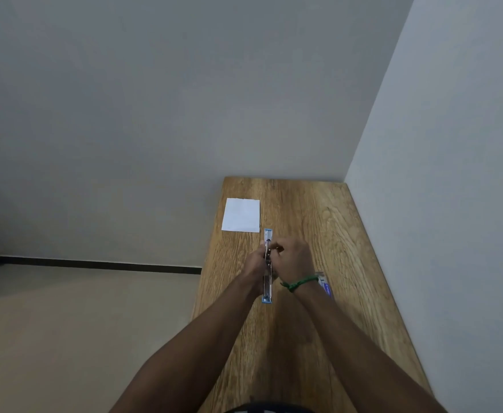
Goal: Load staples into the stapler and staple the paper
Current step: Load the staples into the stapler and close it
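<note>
While the stapler (266, 284) lies opened flat along the table (318, 222), just short of the paper (241, 215), both hands meet at its middle; the left hand (254, 260) grips its flank, fingers curled round the metal; the right hand (292, 257) bunches its fingertips over the channel, though whether they pinch staples I cannot tell; loading looks to be the step in hand; next, I'd say, a strip seated squarely, then the arm closed; the staple box (324, 283) sits beside the right wrist.

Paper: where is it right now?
Head view: the paper lies flat on the far left of the wooden table, just beyond and left of the opened stapler gripped by the left hand.
</note>
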